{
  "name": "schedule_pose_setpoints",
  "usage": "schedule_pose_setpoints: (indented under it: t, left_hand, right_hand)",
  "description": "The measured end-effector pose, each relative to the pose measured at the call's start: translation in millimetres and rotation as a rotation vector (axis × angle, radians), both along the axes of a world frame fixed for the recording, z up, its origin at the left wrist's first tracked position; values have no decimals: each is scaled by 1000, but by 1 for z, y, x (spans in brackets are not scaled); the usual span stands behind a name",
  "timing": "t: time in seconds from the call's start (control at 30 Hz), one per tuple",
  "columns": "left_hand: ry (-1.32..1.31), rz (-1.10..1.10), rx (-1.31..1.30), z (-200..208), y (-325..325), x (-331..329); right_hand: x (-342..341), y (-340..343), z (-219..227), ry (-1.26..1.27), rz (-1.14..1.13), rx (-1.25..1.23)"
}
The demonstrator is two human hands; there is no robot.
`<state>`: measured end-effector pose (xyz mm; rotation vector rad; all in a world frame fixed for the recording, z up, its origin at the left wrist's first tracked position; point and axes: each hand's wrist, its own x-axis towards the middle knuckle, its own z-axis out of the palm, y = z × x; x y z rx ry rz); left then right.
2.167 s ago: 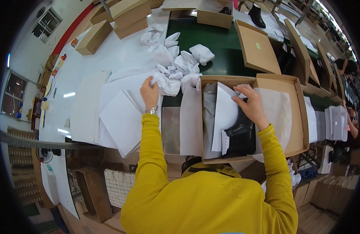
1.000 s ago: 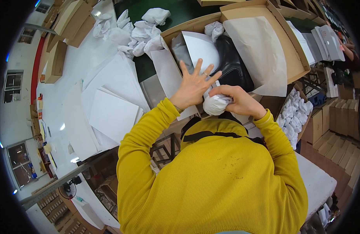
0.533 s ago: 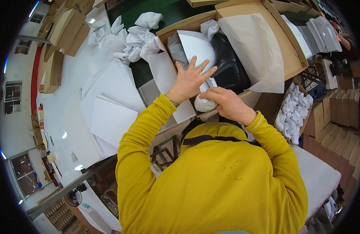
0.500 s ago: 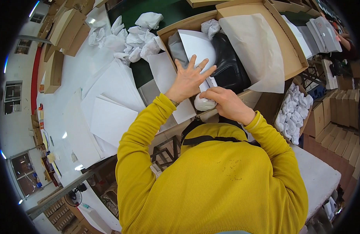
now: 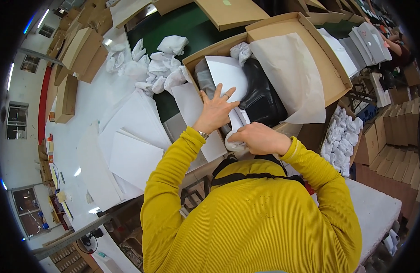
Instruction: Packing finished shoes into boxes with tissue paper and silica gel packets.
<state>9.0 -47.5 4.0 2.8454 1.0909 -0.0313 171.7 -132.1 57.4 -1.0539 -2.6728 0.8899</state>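
Observation:
An open cardboard box (image 5: 305,22) holds a black leather boot (image 5: 263,93), with a curved white card (image 5: 227,75) beside it. My left hand (image 5: 216,109) rests with fingers spread on the card's lower part. At the near corner of the box, my right hand (image 5: 262,139) has its fingers curled against a wad of white tissue paper (image 5: 235,144), partly hiding it. A narrow white piece (image 5: 239,117) lies between my hands; its kind is unclear. Another tissue wad (image 5: 241,53) sits at the boot's far end. Pale wrapping paper (image 5: 294,77) drapes over the box's right side.
Several crumpled tissue wads (image 5: 162,63) lie left of the box. Stacked white sheets (image 5: 135,154) cover part of the white table (image 5: 89,136). A carton of wads (image 5: 342,136) stands at right. Across the table, another person's arm (image 5: 394,48) shows beside grey-white boxes (image 5: 369,43).
The view has shifted, so the box and table sit lower in the picture. My right hand now covers more of the tissue wad. My left hand stays spread on the card.

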Motion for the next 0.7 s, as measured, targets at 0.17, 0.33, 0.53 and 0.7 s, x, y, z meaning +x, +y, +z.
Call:
schedule_pose_setpoints:
  t: [0.17,0.33,0.53,0.7]
  left_hand:
    - [36,6,-28,1,3,2]
    - [15,51,-67,5,2,-3]
    - [33,18,38,-1,8,9]
    - [-25,-21,61,-7,11,2]
  right_hand:
    - [-15,2,-16,-136,-79,6]
    - [-15,-1,-23,-178,-63,88]
    - [-34,-4,-40,-200,-102,262]
    - [-23,0,-27,-91,-144,22]
